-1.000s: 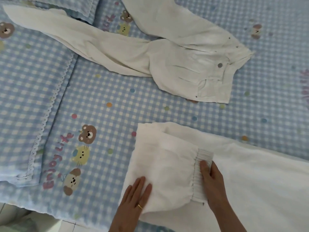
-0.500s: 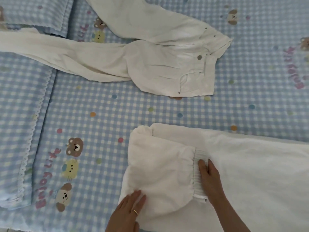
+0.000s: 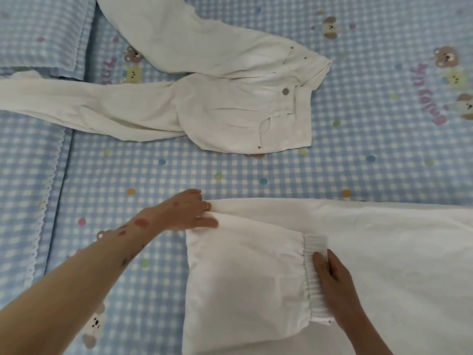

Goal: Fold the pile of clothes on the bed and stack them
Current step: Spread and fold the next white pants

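White garment (image 3: 384, 265) lay near bed edge, long axis left-right, body running off right; folded-over part (image 3: 245, 285) at left, elastic cuff (image 3: 313, 275) pointing right. Left hand (image 3: 190, 213) pinched far-left corner fold, fingers curled in fabric. Right hand (image 3: 332, 280) pressed cuff, fingers straight. Unfolded white trousers (image 3: 217, 108) farther back, well apart, waistband right, legs splayed left. Checked bedsheet (image 3: 153, 175) beneath; pillow (image 3: 38, 34) far left.

White garment (image 3: 384, 252) cut off right
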